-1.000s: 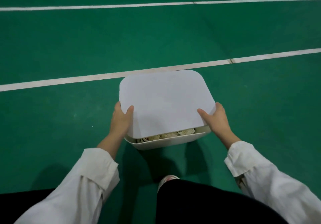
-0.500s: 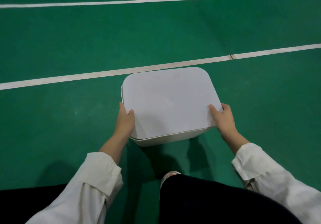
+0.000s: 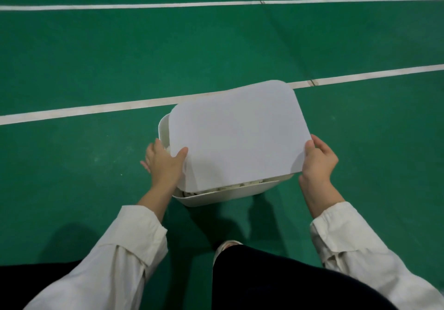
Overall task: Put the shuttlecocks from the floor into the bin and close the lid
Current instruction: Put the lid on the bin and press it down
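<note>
Both hands grasp the lid (image 3: 237, 134). The left hand (image 3: 165, 165) pinches its near-left corner, thumb on the top face and the other fingers mostly hidden below. The right hand (image 3: 318, 163) clasps the near-right edge, fingers curled round the rim. The lid, a flat pale rounded rectangle, is not seated: it sits skewed toward the right over the bin (image 3: 228, 194), leaving the bin's left wall and near rim uncovered. The white bin stands on the green floor (image 3: 84, 57), just on the near side of a white court line (image 3: 96, 109). Through the gap under the lid's near edge, pale shuttlecocks (image 3: 240, 186) are visible inside the bin. White sleeves (image 3: 125, 249) cover both forearms. Dark trousers (image 3: 276, 281) and the toe of a light shoe (image 3: 225, 246) fill the lower margin. A second white line (image 3: 144, 5) crosses the far floor.
</note>
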{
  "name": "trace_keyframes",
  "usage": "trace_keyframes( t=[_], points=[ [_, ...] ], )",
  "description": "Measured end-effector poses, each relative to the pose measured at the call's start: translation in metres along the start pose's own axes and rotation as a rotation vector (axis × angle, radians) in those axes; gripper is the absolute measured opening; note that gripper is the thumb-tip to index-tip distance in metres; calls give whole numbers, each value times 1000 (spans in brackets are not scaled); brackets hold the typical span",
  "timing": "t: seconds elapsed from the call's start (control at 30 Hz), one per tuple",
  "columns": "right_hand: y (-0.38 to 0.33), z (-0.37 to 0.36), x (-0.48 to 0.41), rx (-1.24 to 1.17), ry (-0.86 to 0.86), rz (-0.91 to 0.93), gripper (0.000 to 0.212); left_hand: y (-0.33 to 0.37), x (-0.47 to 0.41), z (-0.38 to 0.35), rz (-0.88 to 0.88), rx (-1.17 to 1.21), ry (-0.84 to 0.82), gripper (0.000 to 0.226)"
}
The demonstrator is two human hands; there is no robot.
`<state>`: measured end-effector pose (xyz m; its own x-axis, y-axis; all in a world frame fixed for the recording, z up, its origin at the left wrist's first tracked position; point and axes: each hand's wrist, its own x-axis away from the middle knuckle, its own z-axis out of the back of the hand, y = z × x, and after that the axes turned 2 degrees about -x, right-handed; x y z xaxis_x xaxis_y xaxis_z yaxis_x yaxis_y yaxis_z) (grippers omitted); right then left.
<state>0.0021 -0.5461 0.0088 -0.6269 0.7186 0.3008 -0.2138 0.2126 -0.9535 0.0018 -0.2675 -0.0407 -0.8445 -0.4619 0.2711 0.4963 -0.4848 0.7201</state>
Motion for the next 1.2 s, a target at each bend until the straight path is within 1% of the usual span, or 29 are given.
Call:
trace_keyframes(
  t=[0.07,0.13,0.2,0.3,0.37,0.43,0.5,0.6,0.73,0.9,1.07,1.13,1.2],
  points=[
    [-4,1,-5,-13,5,-59,28,11,3,4,-63,89,18,66],
    [-4,3,-10,11,-4,-112,29,17,3,9,-98,170,-38,50],
    [0,3,-11,51,-29,-120,29,16,1,15,-96,153,-41,41],
    [10,0,-6,130,-62,-45,28,6,6,21,-56,96,-39,41],
    [17,-2,-4,195,-73,17,28,0,11,22,-30,112,-40,46],
    [23,-1,-4,281,-115,82,23,-5,13,23,-19,173,-46,47],
    [27,0,-5,350,-182,112,18,-9,13,23,-31,285,-79,40],
    [36,1,-5,387,-234,82,28,-17,12,20,-33,317,-89,33],
    [43,4,-7,400,-248,99,26,-23,10,15,-45,293,-84,37],
    [49,3,-8,389,-211,113,27,-21,9,6,-39,266,-87,45],
    [52,2,-7,320,-183,41,30,-15,11,0,-39,285,-57,46],
    [51,1,-9,386,-195,50,29,-12,8,2,-12,276,-66,44],
    [47,-2,-11,531,-218,97,31,-11,1,4,30,226,-79,38]
  ],
)
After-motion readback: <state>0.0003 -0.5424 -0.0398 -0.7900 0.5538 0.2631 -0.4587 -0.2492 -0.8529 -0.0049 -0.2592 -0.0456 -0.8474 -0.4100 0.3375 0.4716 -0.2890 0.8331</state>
